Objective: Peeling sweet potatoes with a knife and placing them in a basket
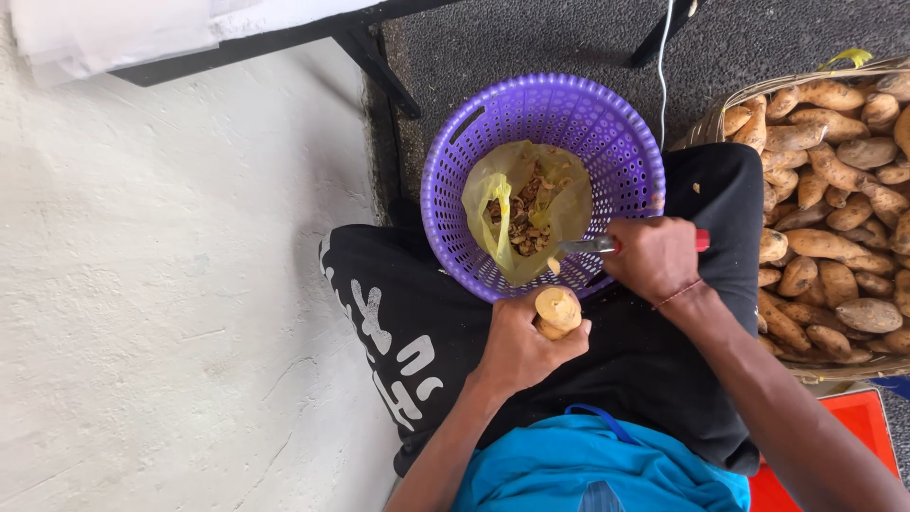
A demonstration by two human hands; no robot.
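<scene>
Purple basket (607,142) on lap, yellow bag (493,204) of peelings inside. Left hand (517,346) clenched round peeled tuber (557,311), at basket's 6 o'clock. Right hand (654,258) gripping red-handled peeler (607,246), at 4 o'clock. Wicker basket (706,123) of tubers at 3 o'clock.

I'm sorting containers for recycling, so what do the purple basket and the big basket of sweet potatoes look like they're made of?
The purple basket looks like moulded plastic: uniform glossy colour, regular punched holes. The big basket seems woven from natural strips, perhaps cane or palm: tan, matte, interlaced rim.
</scene>
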